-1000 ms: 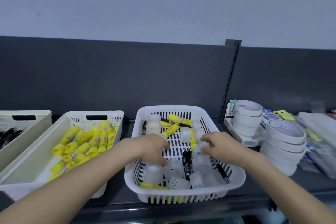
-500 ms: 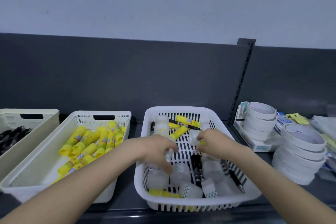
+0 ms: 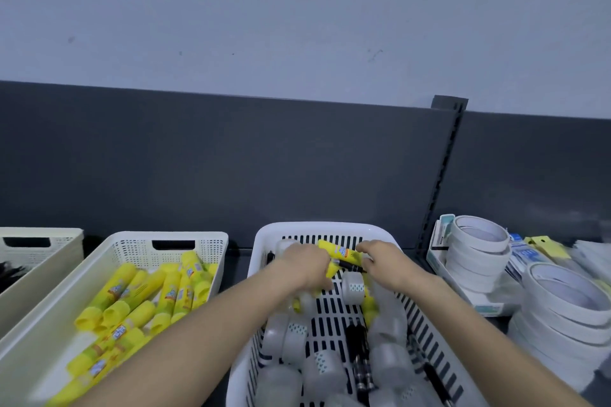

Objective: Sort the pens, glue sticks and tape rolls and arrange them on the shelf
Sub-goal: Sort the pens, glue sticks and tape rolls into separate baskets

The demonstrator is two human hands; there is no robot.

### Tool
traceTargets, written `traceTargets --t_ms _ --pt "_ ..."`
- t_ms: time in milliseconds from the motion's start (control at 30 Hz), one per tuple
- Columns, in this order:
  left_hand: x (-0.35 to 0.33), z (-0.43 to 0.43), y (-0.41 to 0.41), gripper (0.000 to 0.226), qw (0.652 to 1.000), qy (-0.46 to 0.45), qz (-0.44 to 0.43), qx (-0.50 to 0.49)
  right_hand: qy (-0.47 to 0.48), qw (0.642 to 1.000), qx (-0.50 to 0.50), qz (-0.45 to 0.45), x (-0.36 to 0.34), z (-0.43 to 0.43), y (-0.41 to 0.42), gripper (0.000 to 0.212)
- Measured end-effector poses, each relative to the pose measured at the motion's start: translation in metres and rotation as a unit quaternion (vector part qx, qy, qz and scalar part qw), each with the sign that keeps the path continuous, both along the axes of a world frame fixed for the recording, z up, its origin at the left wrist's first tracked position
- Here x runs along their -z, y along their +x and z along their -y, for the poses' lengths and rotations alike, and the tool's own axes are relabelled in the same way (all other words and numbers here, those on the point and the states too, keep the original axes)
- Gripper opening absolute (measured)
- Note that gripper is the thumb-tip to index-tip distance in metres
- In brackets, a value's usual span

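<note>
Okay, so this looks like mid-sort, glue-stick round. Both hands are down at the far end of the white slotted basket (image 3: 317,227). The left hand (image 3: 305,266) has its fingers curled down over a glue stick (image 3: 331,269), whose yellow end pokes out past the knuckles, so I'd call that a grip. The right hand (image 3: 385,261) is loosely curled right by a second glue stick (image 3: 342,253) and a black pen (image 3: 351,265) lying under it. It's too blurry to tell whether it's pinching either one.

Plenty is left in the basket: small tape rolls (image 3: 353,287) across the middle and near end, and more pens (image 3: 358,352) along the near right.

My guess for the next move is to lift the sticks clear without dragging that pen along. They'd then swing over to the cream bin (image 3: 172,236) just left of the basket, where the sorted glue sticks (image 3: 148,294) are piled. Further left of the basket is another bin (image 3: 39,235) with dark stuff in it, probably pens. The big tape stacks (image 3: 479,241) sit to the basket's right.
</note>
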State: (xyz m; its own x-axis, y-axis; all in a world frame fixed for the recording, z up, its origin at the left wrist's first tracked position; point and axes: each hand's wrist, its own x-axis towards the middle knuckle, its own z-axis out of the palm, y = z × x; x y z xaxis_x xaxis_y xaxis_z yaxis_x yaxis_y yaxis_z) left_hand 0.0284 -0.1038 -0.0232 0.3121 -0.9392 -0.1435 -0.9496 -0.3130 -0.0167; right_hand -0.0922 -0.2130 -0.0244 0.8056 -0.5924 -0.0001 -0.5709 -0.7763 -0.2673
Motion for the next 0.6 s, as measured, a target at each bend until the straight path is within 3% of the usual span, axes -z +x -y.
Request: traceTargets --t_ms 100,233,300,400,467,600 --pt "0.011 0.018 -0.006 0.013 0.998 0.037 0.057 -0.003 0.001 1.0 0.002 0.009 0.004 0.01 0.007 0.03" --pt "-0.001 0.011 0.001 0.021 0.997 0.03 -0.063 -0.03 0.005 1.0 -0.001 0.001 0.005 0.024 0.02 0.019" --pt "-0.02 -0.001 0.01 0.005 0.991 -0.007 -0.128 -0.028 0.004 1.0 -0.015 -0.017 0.003 0.029 0.029 0.022" --pt "-0.045 -0.025 0.028 0.021 0.986 -0.068 -0.149 -0.02 0.016 0.997 -0.041 -0.065 0.004 0.035 0.04 0.016" --pt "-0.049 -0.036 0.04 0.016 0.987 -0.089 -0.134 -0.029 0.008 0.994 -0.049 -0.093 0.009 0.035 0.048 0.002" --pt "-0.033 -0.045 0.064 0.023 0.983 -0.108 -0.121 -0.085 -0.037 0.984 -0.069 -0.162 0.023 0.031 0.058 0.024"
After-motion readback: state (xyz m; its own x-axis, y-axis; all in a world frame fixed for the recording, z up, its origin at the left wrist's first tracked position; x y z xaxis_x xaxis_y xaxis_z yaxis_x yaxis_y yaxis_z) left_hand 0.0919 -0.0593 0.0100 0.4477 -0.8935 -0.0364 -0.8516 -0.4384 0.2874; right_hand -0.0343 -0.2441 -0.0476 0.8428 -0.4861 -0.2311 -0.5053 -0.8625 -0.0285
